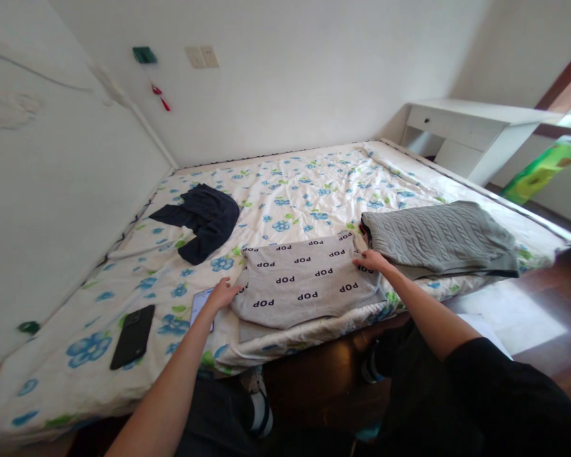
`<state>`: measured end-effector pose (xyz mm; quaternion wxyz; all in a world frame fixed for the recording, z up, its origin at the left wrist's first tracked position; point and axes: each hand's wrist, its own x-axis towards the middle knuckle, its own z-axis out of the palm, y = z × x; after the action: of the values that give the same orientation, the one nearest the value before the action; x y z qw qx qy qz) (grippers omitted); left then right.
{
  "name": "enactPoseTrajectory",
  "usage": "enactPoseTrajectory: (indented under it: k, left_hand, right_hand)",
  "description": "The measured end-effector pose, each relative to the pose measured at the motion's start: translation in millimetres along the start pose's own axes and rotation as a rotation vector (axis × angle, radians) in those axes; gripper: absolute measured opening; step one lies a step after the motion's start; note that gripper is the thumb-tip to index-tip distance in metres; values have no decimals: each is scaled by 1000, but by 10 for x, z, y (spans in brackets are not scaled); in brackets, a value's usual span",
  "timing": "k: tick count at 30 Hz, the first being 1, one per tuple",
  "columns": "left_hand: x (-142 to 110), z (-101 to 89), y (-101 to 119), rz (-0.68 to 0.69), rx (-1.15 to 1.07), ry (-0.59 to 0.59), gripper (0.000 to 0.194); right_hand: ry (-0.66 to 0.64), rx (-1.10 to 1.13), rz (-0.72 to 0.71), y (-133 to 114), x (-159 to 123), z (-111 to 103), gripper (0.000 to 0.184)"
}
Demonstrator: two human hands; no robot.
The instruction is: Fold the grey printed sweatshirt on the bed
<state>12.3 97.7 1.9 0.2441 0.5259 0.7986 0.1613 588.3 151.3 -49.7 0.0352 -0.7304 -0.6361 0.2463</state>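
Note:
A folded light grey sweater (299,279) printed with black "POP" lettering lies near the front edge of the bed. At its left edge, my left hand (223,294) has its fingers closed on the fabric. My right hand (374,260) grips the opposite edge. Part of a phone with a lit screen (200,306) shows beside my left forearm. To the right of my right hand rests a folded grey cable-knit sweater (442,235), with other fabric under it. A crumpled dark navy garment (202,219) is further back on the left.
A black phone (132,336) lies on the floral bedsheet (280,197) at the left. White walls border the bed's left and far sides. Beyond its right edge stands a white desk (466,124) with a drawer. Dark flooring (323,381) shows below the bed's front edge.

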Motion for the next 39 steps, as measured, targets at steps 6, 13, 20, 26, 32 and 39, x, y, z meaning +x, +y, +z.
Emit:
enactPoseTrajectory:
  k: [6,13,20,26,32,39]
  left_hand:
    - [318,58,248,18,-170,-121,64]
    - [559,202,245,61,209,-63,46]
    - [622,266,262,115,375,-61,49]
    - [636,346,247,87,336,-25,56]
    - [661,328,170,75,288,-171,41]
    - [635,237,95,-42,119,-215,38]
  right_hand:
    - [-5,71,-14,-69,238,-21,37]
    - [-22,314,31,-88,466,36,39]
    - [39,325,21,-142,644,-137,27]
    - [95,164,36,-172,558,-107,30]
    - [133,90,70,-187,460,38,44]
    - [78,162,122,-120,544,130,69]
